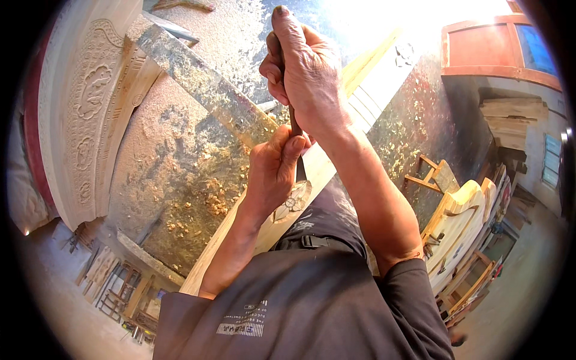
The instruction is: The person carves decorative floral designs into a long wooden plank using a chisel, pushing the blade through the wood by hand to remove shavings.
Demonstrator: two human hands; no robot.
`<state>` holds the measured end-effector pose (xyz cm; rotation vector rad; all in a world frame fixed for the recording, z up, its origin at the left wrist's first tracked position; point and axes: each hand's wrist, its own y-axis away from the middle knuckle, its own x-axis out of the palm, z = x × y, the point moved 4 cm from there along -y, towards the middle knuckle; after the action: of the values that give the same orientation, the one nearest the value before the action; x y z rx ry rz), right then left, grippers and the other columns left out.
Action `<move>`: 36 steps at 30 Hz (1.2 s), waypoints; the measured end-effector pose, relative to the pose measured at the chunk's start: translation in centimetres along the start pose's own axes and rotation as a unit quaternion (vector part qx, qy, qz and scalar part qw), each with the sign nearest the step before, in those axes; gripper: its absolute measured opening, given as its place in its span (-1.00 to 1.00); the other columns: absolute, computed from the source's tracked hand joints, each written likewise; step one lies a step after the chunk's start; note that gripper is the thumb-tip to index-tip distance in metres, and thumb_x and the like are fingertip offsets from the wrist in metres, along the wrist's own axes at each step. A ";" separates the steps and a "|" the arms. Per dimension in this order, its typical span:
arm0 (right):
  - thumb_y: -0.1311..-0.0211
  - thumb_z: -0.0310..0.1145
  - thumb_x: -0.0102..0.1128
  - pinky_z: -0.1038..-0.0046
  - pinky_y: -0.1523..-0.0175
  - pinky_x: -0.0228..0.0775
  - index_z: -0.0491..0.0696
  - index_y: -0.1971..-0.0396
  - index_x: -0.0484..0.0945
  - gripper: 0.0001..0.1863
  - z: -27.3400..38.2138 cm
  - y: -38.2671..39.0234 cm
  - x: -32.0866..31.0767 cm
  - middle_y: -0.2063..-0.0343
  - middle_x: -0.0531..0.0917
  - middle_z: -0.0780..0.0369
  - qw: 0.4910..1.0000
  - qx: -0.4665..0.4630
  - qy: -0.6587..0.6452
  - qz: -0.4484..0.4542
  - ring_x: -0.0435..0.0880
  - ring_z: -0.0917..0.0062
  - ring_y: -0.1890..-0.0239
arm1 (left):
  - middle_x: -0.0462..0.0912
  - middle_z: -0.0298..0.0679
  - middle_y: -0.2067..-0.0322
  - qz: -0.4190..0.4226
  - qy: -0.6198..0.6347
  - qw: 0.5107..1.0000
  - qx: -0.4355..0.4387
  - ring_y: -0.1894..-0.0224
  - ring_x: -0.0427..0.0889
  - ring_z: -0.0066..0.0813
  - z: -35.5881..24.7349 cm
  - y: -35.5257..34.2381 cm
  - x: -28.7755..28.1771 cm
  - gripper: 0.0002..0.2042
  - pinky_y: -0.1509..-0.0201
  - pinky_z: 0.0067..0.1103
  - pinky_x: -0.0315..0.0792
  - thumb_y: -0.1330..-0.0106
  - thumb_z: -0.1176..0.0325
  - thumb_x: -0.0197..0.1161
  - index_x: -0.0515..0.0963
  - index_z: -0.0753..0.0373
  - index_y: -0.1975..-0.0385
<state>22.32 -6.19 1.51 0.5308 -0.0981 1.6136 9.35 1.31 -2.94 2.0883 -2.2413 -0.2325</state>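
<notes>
My right hand grips the upper part of a dark chisel held upright over a long pale wooden board, its thumb up at the top end. My left hand is closed around the tool's shaft lower down, just below my right hand. Under the hands the blade meets a carved floral relief on the board, which runs diagonally beneath my arms to my body. The exact point of the blade's edge is too small to make out.
A large carved wooden panel stands at the left beside a dusty crossbeam. Shavings and sawdust cover the floor. At the right are a wooden stool, stacked furniture parts and a reddish cabinet.
</notes>
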 end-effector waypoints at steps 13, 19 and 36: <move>-0.56 0.11 0.22 0.61 0.61 0.28 -0.04 0.51 0.49 -0.45 -0.3 -0.1 -0.1 0.72 0.49 0.38 1.000 0.000 0.015 -0.024 0.48 0.75 0.69 | 0.75 -0.11 0.40 -0.022 -0.036 0.999 0.008 0.40 0.74 -0.37 0.0 -0.2 0.2 -0.76 0.29 -0.48 0.51 -0.67 0.25 0.14 0.58 0.33 0.15; -0.57 0.08 0.21 0.59 0.60 0.23 -0.05 0.51 0.49 -0.46 -0.6 -0.4 -0.8 0.71 0.49 0.39 0.999 -0.028 -0.017 -0.018 0.47 0.75 0.68 | 0.67 -0.10 0.47 -0.032 -0.035 0.998 0.030 0.51 0.62 -0.33 0.3 -0.5 1.0 -0.79 0.37 -0.46 0.45 -0.66 0.30 0.14 0.54 0.33 0.19; -0.57 0.06 0.23 0.62 0.64 0.10 -0.01 0.51 0.44 -0.49 -1.4 -0.3 0.2 0.64 0.39 0.39 0.999 -0.002 -0.018 -0.026 0.40 0.76 0.66 | 0.51 0.00 0.56 -0.053 -0.136 0.988 0.057 0.56 0.55 0.09 -0.2 -0.4 0.9 -0.86 0.47 -0.28 0.35 -0.62 0.41 0.12 0.48 0.33 0.22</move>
<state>22.25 -5.47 0.28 0.5556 -0.1136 1.5535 9.74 0.38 -2.85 2.3691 -2.3396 -0.4295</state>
